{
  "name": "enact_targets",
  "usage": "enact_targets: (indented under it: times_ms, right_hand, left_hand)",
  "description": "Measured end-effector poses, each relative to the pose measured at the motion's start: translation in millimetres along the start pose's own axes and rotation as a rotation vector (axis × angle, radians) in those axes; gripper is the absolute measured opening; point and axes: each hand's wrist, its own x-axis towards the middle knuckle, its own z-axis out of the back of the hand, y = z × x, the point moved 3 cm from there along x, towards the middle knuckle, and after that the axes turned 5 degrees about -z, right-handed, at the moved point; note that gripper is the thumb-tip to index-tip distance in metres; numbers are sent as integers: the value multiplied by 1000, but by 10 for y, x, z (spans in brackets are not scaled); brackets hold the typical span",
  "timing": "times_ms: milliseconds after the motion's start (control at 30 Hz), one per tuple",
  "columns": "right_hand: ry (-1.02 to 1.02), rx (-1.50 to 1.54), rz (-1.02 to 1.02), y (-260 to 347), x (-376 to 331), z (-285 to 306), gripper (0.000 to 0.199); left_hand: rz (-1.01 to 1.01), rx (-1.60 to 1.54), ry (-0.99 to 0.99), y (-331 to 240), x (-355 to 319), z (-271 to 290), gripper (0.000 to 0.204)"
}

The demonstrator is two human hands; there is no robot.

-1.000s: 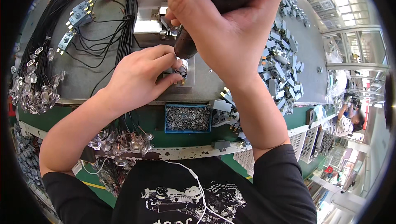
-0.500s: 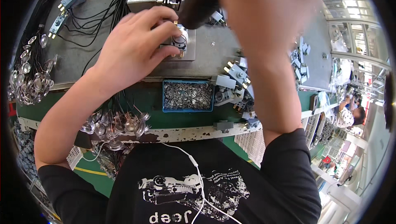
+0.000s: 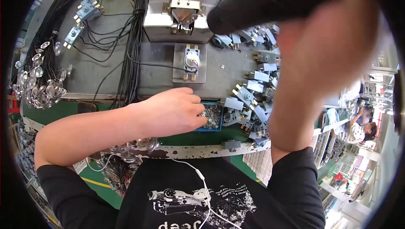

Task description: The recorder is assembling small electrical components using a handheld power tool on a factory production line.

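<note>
My left hand reaches over a blue tray of small metal parts, its fingers curled down at the tray's left side. The fingertips are hidden, so whatever they pinch cannot be seen. Smeared by motion, my right hand is raised at the upper right, closed around a thick black handle with a rounded end. A grey switch with brass-coloured terminals and a round whitish top lies on a square metal plate. A black wire runs from it to the left.
Behind the plate stands a metal machine with a brass-coloured jaw piece. Several grey switches are heaped at right. Black wires run down the bench beside wired switches and shiny metal discs at left.
My left hand has left the switch on the plate and come down to the tray. My right hand and the black handle appear farther right. The view has shifted, showing more of the machine.
</note>
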Motion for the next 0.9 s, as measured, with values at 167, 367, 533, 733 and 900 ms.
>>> enact_targets:
  times_ms: [167, 367, 533, 733, 900]
  right_hand:
    - [40, 82, 65, -421, 104, -552, 71]
    - [-327, -324, -188, -316, -122, -1129, 74]
    - [52, -544, -257, -403, -8, -833, 55]
    - [-157, -450, -458, 33, -14, -842, 48]
    - [-247, -596, -548, 270, -143, -781, 25]
  left_hand:
    - [60, -201, -52, 31, 58, 68, 11]
    - [88, -281, -19, 82, -14, 35, 16]
    - [101, -266, -42, 50, -3, 199, 18]
    - [382, 29, -546, 375, -169, 602, 7]
    - [470, 59, -492, 365, -249, 488, 12]
